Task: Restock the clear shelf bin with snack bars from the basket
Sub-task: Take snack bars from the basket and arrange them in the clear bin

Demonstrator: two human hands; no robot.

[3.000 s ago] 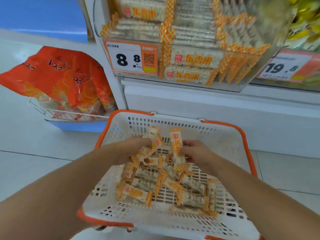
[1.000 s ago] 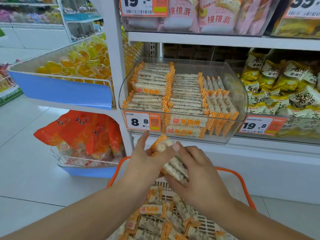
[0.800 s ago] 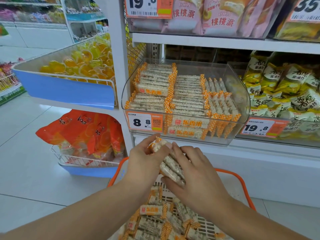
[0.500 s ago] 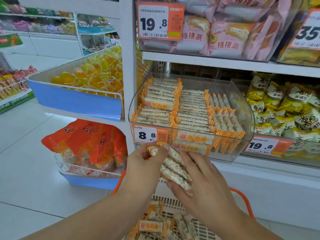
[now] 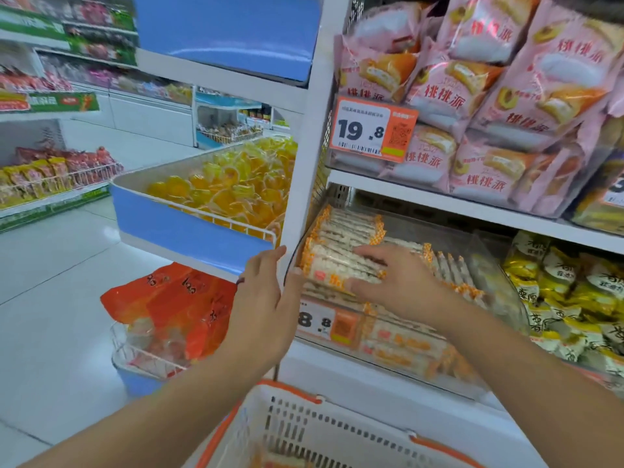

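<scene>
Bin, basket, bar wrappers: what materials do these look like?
Clear shelf bin: looks like rigid transparent plastic, glossy; the stock shows through its walls. Basket: looks like moulded white plastic with an orange rim, matte; slotted holes in its wall. Snack bars under the right hand: thin plastic film wrappers, part clear with orange-checked ends; exact film unclear.

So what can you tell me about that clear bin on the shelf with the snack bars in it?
The clear shelf bin looks like transparent plastic with a curved front wall. It sits on the white lower shelf, right of the upright post. Inside lie neat rows of snack bars in pale wrappers with orange checked ends. An orange 8.8 price tag is on its front. The left hand touches its left corner; the right hand reaches inside, gripping a bundle of bars.
</scene>
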